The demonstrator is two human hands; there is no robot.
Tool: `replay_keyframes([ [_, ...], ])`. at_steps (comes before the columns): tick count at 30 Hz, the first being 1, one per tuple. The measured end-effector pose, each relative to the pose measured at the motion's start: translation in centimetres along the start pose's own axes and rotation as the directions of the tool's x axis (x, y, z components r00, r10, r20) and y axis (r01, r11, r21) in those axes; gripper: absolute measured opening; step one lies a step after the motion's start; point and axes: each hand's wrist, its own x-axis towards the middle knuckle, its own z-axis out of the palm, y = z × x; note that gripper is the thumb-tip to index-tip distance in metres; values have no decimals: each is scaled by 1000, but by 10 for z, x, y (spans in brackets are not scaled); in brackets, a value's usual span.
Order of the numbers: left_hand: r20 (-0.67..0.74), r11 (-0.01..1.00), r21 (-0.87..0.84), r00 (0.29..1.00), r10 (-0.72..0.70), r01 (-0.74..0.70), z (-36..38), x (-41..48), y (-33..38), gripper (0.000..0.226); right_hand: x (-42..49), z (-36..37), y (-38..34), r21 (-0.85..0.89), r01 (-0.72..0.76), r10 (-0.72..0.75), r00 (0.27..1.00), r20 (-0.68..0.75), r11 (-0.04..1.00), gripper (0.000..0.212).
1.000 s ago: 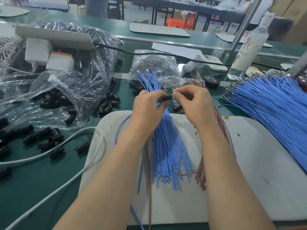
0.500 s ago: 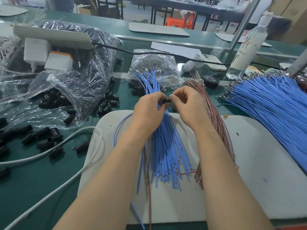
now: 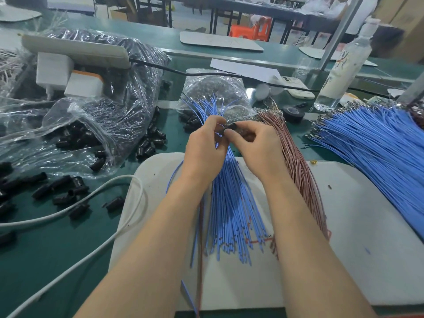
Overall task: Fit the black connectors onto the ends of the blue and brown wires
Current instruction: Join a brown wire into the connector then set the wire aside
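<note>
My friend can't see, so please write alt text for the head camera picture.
A left hand and a right hand pinch a black connector above fanned blue wires and a brown wire bundle on a white board. Loose black connectors lie by a plastic bag on the green bench.

A wire-assembly workshop is indicated: a green worktop [image 3: 57, 249] is loaded with bulk bundles of blue wires [image 3: 378, 143] at 3 o'clock and brown wires [image 3: 298, 171] at 1 o'clock. Plastic bags [image 3: 103, 115] of black connectors [image 3: 75, 191] are spilled at 9 o'clock. More long worktops [image 3: 286, 53] are ranged at 12 o'clock.
</note>
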Motion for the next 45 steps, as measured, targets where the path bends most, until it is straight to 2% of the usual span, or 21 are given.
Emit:
replay_keyframes([
  [5, 30, 989, 143, 999, 34, -38, 2, -1, -2, 16, -1, -1, -1, -40, 19, -23, 995, -94, 999, 18],
  [8, 3, 973, 229, 1000, 24, -24, 1, -1, -2, 11, -1, 1, -4, -57, 24, -29, 996, -88, 998, 19],
  [13, -25, 975, 221, 1000, -15, 20, -1, -3, 2, 13, -4, 3, -9, -86, 64, -71, 994, -83, 994, 20],
  [17, -47, 969, 242, 998, -32, 42, -1, -1, 1, 15, -5, 3, -13, -97, 81, -84, 996, -27, 992, 19],
  [20, -73, 982, 184, 997, -29, 42, -1, 0, 0, 15, -4, -1, -15, -93, 87, -86, 996, 19, 992, 19],
  [24, -102, 996, 92, 995, 14, -5, 0, 1, -4, 9, -1, -11, -15, 13, 33, -34, 999, 28, 999, 25],
  [28, -135, 998, 53, 990, 43, -36, 2, 2, -5, 6, -2, -18, -18, 186, 1, -1, 1000, 3, 983, 15],
  [32, -131, 998, 11, 990, 60, -59, 2, 1, -6, 6, -3, -26, -22, 327, 2, -8, 1000, 18, 945, 15],
  [34, -128, 998, 20, 990, 57, -55, 2, 1, -5, 6, -4, -28, -25, 344, 20, -34, 999, 34, 939, 18],
  [38, -124, 997, 35, 990, 65, -61, 1, 2, -4, 6, -5, -27, -28, 233, 101, -113, 993, 41, 967, 17],
  [45, -112, 995, 88, 992, 54, -44, -1, 2, -1, 9, -5, -22, -25, 32, 145, -145, 989, -5, 989, 8],
])
